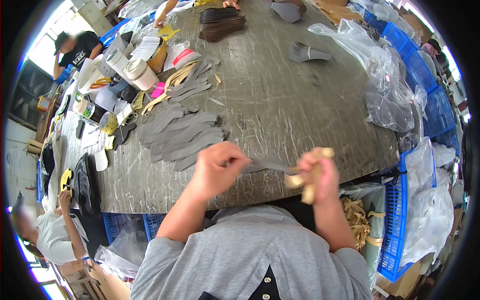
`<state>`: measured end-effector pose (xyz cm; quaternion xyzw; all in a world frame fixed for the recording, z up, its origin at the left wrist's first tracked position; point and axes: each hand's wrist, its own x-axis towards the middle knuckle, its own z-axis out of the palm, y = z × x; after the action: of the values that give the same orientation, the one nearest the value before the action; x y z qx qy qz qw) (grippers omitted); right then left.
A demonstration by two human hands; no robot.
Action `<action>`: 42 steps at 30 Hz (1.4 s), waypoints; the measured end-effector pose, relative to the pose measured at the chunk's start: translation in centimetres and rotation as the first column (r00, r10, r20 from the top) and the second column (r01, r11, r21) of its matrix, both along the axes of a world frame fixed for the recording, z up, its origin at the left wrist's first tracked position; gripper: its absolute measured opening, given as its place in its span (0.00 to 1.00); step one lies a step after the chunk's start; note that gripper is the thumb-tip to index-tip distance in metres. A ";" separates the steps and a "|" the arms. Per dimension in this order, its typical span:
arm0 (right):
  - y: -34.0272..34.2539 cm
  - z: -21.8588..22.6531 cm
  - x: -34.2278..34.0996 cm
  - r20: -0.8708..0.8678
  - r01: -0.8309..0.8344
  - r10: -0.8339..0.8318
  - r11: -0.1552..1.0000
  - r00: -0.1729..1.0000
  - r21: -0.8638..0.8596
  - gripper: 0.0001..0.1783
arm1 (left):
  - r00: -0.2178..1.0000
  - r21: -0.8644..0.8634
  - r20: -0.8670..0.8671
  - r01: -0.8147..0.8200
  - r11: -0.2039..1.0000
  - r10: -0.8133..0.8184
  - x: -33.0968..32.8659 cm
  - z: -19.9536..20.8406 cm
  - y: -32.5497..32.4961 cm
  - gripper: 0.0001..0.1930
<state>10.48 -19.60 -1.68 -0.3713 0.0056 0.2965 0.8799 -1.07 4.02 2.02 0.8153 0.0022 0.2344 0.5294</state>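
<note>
One white tub (141, 77) stands amid clutter toward the left edge of the table (310, 110), and nearer the front edge gray cut pieces (182, 134) lie in an overlapping heap. Just right of the heap, the left hand (214, 171) has its fingers curled, thumb and index closed in a pinch on one end of a gray strip (270, 164). This strip stretches just over the front edge to the right hand (324, 177) (both hands are somewhat blurred), whose fingers are folded around tan strips (308, 194); whether they also grip the gray strip, I cannot tell. Clear plastic bags (392, 100) lie along the right edge, with a blue crate (392, 220) beside the front right corner
</note>
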 end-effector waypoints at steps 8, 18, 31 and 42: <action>-26.3 -4.8 1.5 -0.267 -0.308 0.527 -0.010 0.807 -0.951 0.09 | 0.830 -0.293 -0.528 -0.378 0.878 0.181 -3.5 -1.4 4.3 0.04; -8.3 -1.1 -0.1 0.337 0.018 0.362 0.658 0.869 -0.753 0.06 | 0.811 -0.323 -0.576 -0.336 0.885 0.098 -2.3 -1.3 2.0 0.05; 2.3 -5.6 1.4 0.446 0.074 0.454 0.632 0.771 -0.771 0.11 | 0.700 0.145 -0.666 -0.215 0.966 0.256 -1.6 -4.3 1.8 0.11; 2.3 -5.6 1.3 0.477 0.159 0.491 0.556 0.728 -0.816 0.10 | 0.723 0.183 -0.638 -0.193 0.964 0.266 -1.4 -6.0 2.1 0.10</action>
<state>11.83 -17.34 -7.30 -0.8100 -0.2087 0.1961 0.5118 -2.49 6.09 -3.99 0.8651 0.2764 -0.0034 0.4185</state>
